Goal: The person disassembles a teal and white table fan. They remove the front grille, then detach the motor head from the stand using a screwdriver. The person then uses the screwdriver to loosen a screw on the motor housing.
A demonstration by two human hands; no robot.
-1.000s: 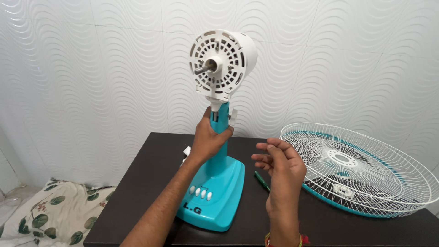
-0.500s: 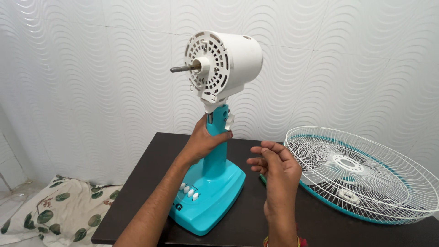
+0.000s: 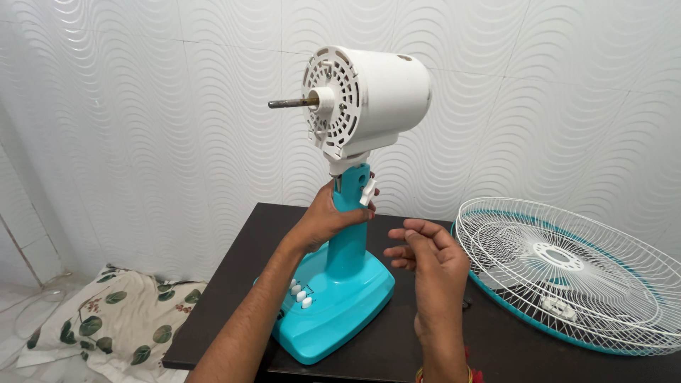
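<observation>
A table fan without blade or guard stands on a dark table (image 3: 234,291). Its turquoise base (image 3: 344,305) carries white buttons, and its white motor housing (image 3: 376,96) points a bare metal shaft (image 3: 291,103) to the left. My left hand (image 3: 328,216) is wrapped around the turquoise neck (image 3: 349,237) just under the motor. My right hand (image 3: 429,266) hovers to the right of the neck, fingers loosely curled, thumb and fingertips pinched close together; whether it holds something small I cannot tell.
White wire fan guards (image 3: 574,273) with a turquoise rim lie flat on the table's right side. A wavy white tiled wall (image 3: 142,106) stands behind. A leaf-patterned cloth (image 3: 106,319) lies on the floor at the left.
The fan has been turned on the table, so the motor's shaft now points left instead of towards me, and the base has shifted right. My right hand has stayed almost still.
</observation>
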